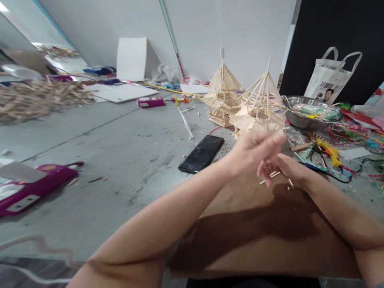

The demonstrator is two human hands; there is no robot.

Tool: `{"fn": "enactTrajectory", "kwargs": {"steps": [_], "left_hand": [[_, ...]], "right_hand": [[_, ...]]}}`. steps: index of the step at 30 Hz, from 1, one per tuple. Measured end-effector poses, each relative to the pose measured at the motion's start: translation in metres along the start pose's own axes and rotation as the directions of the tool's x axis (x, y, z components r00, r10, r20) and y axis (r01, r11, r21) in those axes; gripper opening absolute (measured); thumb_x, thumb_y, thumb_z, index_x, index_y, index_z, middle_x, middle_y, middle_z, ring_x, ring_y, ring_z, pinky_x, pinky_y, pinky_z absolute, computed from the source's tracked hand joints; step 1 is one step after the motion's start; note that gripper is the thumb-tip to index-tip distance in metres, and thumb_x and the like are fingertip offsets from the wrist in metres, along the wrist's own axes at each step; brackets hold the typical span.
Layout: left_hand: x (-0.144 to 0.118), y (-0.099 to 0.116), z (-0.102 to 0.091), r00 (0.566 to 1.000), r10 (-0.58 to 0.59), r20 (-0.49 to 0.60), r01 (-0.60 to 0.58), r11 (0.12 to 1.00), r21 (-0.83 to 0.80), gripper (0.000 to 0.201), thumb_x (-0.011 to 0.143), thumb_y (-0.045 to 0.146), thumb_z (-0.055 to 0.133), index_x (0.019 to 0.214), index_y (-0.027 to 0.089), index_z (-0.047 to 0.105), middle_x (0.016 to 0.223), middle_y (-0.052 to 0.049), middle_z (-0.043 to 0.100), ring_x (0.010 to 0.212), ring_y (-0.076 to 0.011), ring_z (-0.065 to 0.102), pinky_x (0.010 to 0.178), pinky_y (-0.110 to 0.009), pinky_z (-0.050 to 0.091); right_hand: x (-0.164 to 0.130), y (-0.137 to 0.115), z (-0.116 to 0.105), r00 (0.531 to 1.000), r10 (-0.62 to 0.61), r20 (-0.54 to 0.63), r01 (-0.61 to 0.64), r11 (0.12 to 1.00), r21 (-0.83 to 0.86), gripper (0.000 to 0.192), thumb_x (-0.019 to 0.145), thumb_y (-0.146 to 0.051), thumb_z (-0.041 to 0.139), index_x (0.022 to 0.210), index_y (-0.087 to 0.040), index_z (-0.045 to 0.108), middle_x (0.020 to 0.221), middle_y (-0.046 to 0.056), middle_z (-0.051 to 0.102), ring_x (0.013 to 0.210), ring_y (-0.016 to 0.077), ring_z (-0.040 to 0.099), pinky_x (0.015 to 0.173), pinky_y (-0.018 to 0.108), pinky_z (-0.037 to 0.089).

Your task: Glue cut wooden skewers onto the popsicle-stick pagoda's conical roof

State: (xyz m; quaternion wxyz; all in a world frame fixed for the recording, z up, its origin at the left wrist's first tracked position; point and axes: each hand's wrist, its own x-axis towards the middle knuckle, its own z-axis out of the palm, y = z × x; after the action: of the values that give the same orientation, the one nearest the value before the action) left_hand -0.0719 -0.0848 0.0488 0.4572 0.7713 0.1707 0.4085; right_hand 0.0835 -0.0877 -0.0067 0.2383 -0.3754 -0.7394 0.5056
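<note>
Crossing over a brown board [249, 236], the left hand [253, 152] is blurred, fingers loosely spread and gripping nothing. Under it, the right hand [283, 170] curls around thin wooden sticks [272, 175], pinching them. Just beyond the hands stand two stick-built tower models [240, 104] on the grey floor [126, 152]. A black phone [201, 153] lies near the board's far-left corner; a yellow glue gun [328, 151] lies to the right.

Grey floor [129, 152], phone [201, 153], brown board [255, 236] (sticks scattered)
</note>
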Motion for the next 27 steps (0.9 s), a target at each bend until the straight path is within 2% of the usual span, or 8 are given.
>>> {"fn": "enactTrajectory", "kwargs": {"steps": [2, 4, 6, 9, 13, 15, 20, 27], "left_hand": [[0.01, -0.01, -0.016, 0.924, 0.067, -0.376, -0.069, 0.998, 0.008, 0.046, 0.083, 0.049, 0.039, 0.05, 0.018, 0.042, 0.047, 0.002, 0.042, 0.041, -0.0059, 0.04, 0.041, -0.019, 0.034], [0.018, -0.031, -0.033, 0.775, 0.082, -0.626, -0.073, 0.997, 0.039, 0.043, 0.084, 0.045, 0.038, 0.051, 0.018, 0.043, 0.047, 0.003, 0.042, 0.039, -0.0051, 0.038, 0.039, -0.019, 0.031], [0.022, -0.058, -0.046, 0.649, 0.067, -0.758, -0.026, 0.997, 0.067, 0.039, 0.085, 0.04, 0.039, 0.052, 0.019, 0.044, 0.045, 0.004, 0.04, 0.036, -0.0049, 0.035, 0.037, -0.019, 0.029], [0.016, -0.102, -0.052, 0.585, 0.004, -0.811, 0.145, 0.983, 0.109, 0.034, 0.084, 0.036, 0.04, 0.056, 0.018, 0.048, 0.044, 0.004, 0.04, 0.039, -0.0059, 0.037, 0.04, -0.019, 0.03], [0.004, -0.14, -0.045, 0.623, -0.06, -0.78, 0.404, 0.878, 0.255, 0.024, 0.079, 0.032, 0.044, 0.069, 0.016, 0.058, 0.059, -0.001, 0.054, 0.056, -0.0104, 0.05, 0.054, -0.022, 0.04], [0.002, -0.146, -0.042, 0.668, -0.113, -0.735, 0.507, 0.792, 0.34, 0.022, 0.076, 0.027, 0.045, 0.08, 0.014, 0.062, 0.076, -0.005, 0.062, 0.067, -0.0134, 0.055, 0.066, -0.026, 0.043], [0.003, -0.144, -0.037, 0.825, -0.264, -0.5, 0.549, 0.585, 0.598, 0.033, 0.073, 0.022, 0.046, 0.1, 0.014, 0.062, 0.109, -0.01, 0.06, 0.097, -0.0221, 0.054, 0.089, -0.033, 0.04], [0.004, -0.14, -0.032, 0.843, -0.302, -0.445, 0.537, 0.455, 0.71, 0.035, 0.075, 0.031, 0.045, 0.103, 0.016, 0.06, 0.099, -0.008, 0.065, 0.104, -0.024, 0.049, 0.089, -0.032, 0.039]], "right_hand": [[-0.003, 0.004, -0.002, 0.986, 0.117, 0.122, -0.115, 0.993, -0.023, 0.058, 0.079, -0.066, 0.028, 0.066, -0.015, 0.053, 0.045, -0.003, 0.045, 0.042, 0.0079, 0.041, 0.049, 0.024, 0.037], [-0.005, 0.01, -0.01, 0.966, 0.219, 0.139, -0.199, 0.969, -0.143, 0.05, 0.075, -0.063, 0.042, 0.06, -0.015, 0.049, 0.043, -0.006, 0.038, 0.039, 0.0052, 0.033, 0.043, 0.02, 0.028], [-0.005, 0.019, -0.021, 0.956, 0.291, 0.038, -0.269, 0.921, -0.281, 0.042, 0.075, -0.054, 0.049, 0.059, -0.015, 0.049, 0.044, -0.006, 0.037, 0.04, 0.0045, 0.032, 0.042, 0.019, 0.025], [-0.001, 0.042, -0.038, 0.906, 0.275, -0.322, -0.368, 0.887, -0.278, 0.028, 0.078, -0.041, 0.047, 0.068, -0.015, 0.052, 0.053, -0.005, 0.046, 0.042, 0.0055, 0.038, 0.044, 0.02, 0.03], [0.009, 0.075, -0.052, 0.684, 0.142, -0.715, -0.403, 0.892, -0.208, 0.025, 0.074, -0.031, 0.051, 0.092, -0.014, 0.054, 0.089, 0.006, 0.061, 0.052, 0.0076, 0.05, 0.053, 0.024, 0.041], [0.013, 0.085, -0.055, 0.645, 0.108, -0.757, -0.385, 0.901, -0.199, 0.034, 0.074, -0.031, 0.052, 0.103, -0.013, 0.052, 0.105, 0.011, 0.059, 0.06, 0.0098, 0.055, 0.06, 0.027, 0.045], [0.014, 0.092, -0.055, 0.743, 0.116, -0.659, -0.314, 0.93, -0.191, 0.041, 0.074, -0.032, 0.055, 0.11, -0.014, 0.053, 0.111, 0.011, 0.06, 0.083, 0.0159, 0.059, 0.076, 0.034, 0.046], [0.008, 0.076, -0.044, 0.786, 0.152, -0.599, -0.364, 0.897, -0.25, 0.046, 0.077, -0.029, 0.053, 0.118, -0.01, 0.049, 0.112, 0.014, 0.06, 0.087, 0.0162, 0.059, 0.081, 0.033, 0.045]]}}
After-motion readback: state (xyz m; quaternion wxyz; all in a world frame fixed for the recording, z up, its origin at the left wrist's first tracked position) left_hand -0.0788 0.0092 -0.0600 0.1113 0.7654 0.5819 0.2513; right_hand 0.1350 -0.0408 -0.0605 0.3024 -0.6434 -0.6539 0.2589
